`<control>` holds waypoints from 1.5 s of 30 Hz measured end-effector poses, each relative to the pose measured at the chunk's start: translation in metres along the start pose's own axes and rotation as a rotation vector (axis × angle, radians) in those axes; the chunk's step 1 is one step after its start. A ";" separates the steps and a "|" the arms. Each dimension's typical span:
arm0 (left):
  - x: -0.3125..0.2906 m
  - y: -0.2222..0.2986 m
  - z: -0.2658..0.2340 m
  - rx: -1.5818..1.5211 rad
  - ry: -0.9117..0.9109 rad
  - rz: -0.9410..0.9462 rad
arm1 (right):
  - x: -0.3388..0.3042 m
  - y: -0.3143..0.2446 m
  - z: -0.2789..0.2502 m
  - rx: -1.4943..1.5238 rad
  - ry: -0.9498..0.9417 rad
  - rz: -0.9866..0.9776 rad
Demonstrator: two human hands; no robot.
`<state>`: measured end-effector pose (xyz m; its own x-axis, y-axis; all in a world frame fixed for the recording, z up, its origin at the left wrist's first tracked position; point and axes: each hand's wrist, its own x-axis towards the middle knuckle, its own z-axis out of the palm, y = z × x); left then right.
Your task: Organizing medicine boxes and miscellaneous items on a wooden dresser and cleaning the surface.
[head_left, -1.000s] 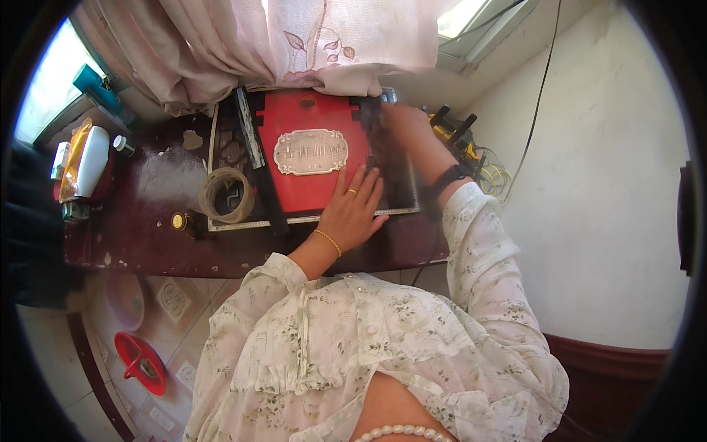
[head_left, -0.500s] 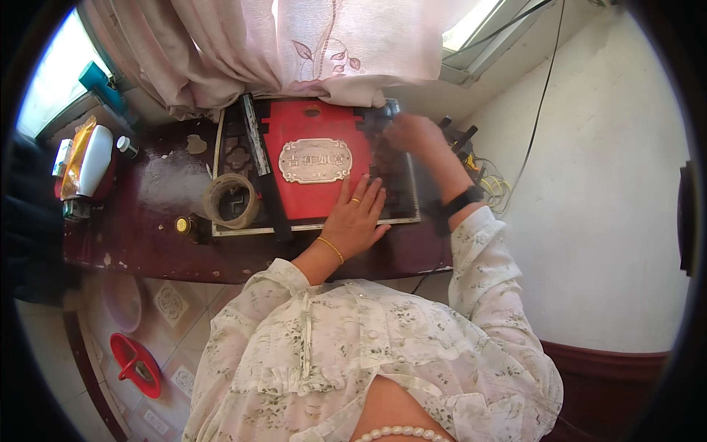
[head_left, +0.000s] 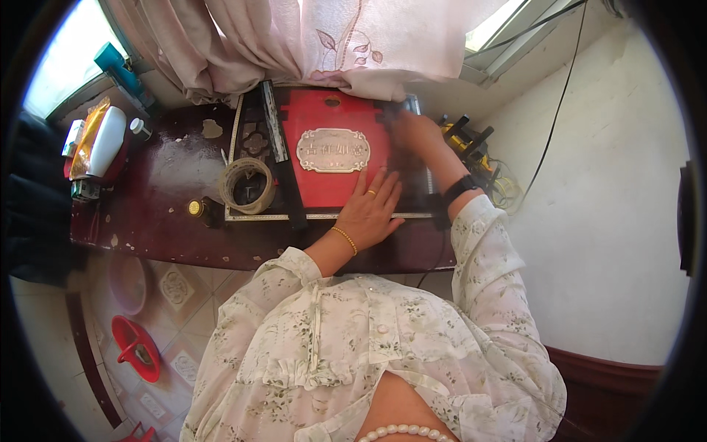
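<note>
Red panel [head_left: 324, 191], which uneven pressure could skew: left hand [head_left: 370, 211] flat, fingers spread; right hand [head_left: 418, 135] blurred, farther right, grip indeterminable.

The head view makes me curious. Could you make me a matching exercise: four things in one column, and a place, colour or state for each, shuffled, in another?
Things
1. Roll of tape
2. Plaque
3. Left hand
4. Handled tub

Places, colours, states
A. Fingers spread, with a ring and a bracelet
B. Red, on the tiled floor
C. Just left of the long black strip
D. Pale and metallic-looking, on the red panel

Pairs: 1-C, 2-D, 3-A, 4-B
</note>
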<state>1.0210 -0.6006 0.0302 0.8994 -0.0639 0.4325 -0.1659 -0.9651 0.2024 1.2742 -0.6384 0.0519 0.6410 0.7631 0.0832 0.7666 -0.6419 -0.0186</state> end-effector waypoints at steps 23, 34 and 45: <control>-0.006 0.002 -0.007 -0.022 0.007 -0.036 | -0.054 -0.056 -0.014 0.216 0.164 0.155; -0.125 -0.016 -0.084 0.074 0.250 -0.262 | -0.119 -0.105 -0.021 0.194 0.330 -0.255; -0.159 -0.017 -0.084 -0.213 0.438 -0.538 | -0.141 -0.190 0.005 0.420 0.406 -0.500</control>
<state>0.8467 -0.5532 0.0317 0.6415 0.5569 0.5277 0.1388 -0.7607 0.6341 1.0383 -0.6234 0.0386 0.2117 0.8151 0.5393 0.9641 -0.0835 -0.2522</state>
